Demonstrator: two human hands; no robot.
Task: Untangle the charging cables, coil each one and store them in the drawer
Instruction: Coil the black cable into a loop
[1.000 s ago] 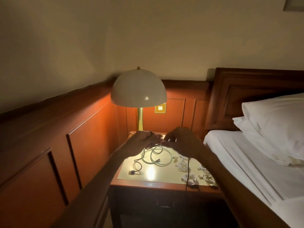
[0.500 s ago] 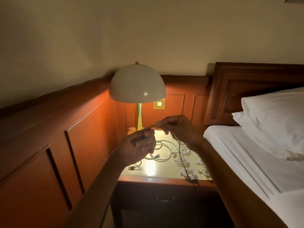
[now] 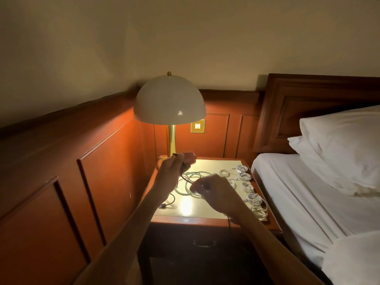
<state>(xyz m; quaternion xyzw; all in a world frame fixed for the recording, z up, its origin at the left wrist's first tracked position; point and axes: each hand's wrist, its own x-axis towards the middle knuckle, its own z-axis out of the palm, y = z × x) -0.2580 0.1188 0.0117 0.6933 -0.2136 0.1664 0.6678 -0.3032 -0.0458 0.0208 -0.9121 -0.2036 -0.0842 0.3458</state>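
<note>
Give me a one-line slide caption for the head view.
Left hand and right hand hold a dark cable over the lamplit nightstand; coiled white cables line its right edge.

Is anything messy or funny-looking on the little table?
The pale green cable sprawls in loose loops on the table, crossed by a dark cable, while the white cables sit neatly coiled near the bed. Nothing looks spilled or broken.

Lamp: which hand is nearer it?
Left. The left hand, gripping a dark cable, is just in front of the lamp; the right hand is nearer the front of the table.
</note>
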